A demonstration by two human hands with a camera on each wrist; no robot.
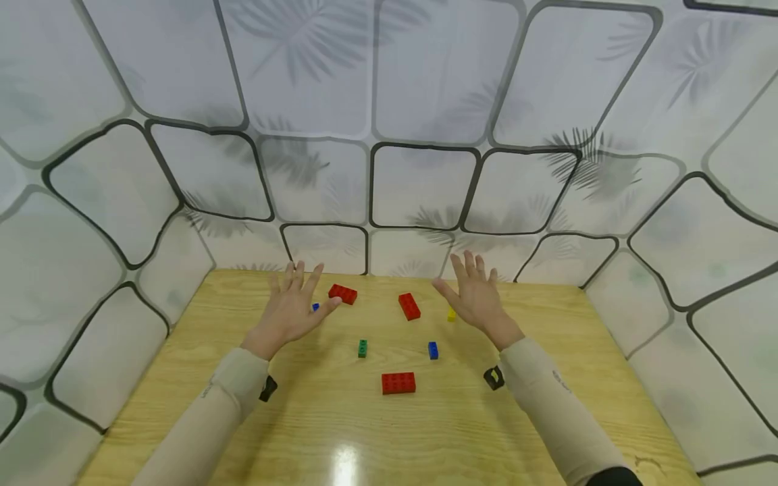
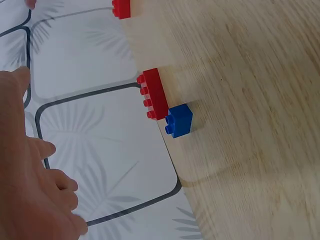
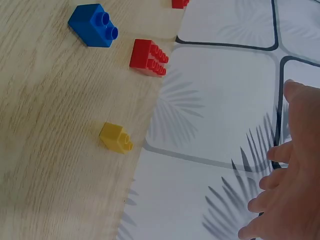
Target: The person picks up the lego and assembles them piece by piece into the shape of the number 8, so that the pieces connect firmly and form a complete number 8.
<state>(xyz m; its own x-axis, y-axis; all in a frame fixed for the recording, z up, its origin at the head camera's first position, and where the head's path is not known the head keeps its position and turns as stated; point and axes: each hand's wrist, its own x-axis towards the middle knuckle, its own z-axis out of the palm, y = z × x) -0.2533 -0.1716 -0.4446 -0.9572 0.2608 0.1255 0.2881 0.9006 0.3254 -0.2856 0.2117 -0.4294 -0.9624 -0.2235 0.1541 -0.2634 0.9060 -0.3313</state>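
A: Using the green brick (image 1: 362,348) as our mark, what lies closest to the person?

B: The left sleeve (image 1: 209,408) and the right sleeve (image 1: 547,398), both pale, coming in nearer than the green brick, one on each side of it. Then the near red brick (image 1: 398,383) on the wooden table (image 1: 450,439), nearer than the green brick and a little to its right.

A: And level with the green brick?

B: The near blue brick (image 1: 433,350), off to its right and well apart from it.

A: Where are the hands?

B: The left hand (image 1: 287,314) is raised beyond the green brick, on its left, fingers straight and spread wide, thumb out. The right hand (image 1: 478,300) is raised beyond it on the right, also wide, fingers straight.

A: What sits by them?

B: The yellow brick (image 1: 451,315), beyond and right of the green brick, shows below the right thumb. The middle red brick (image 1: 410,306), set at a slant, is beyond and right too, between the hands.

A: Farther still?

B: The far blue brick (image 1: 315,306), beyond and left of the green brick, partly behind the left hand. The left red brick (image 1: 343,293) lies near it, beyond and slightly left of our mark. The patterned wall covering (image 1: 422,185) stands behind everything.
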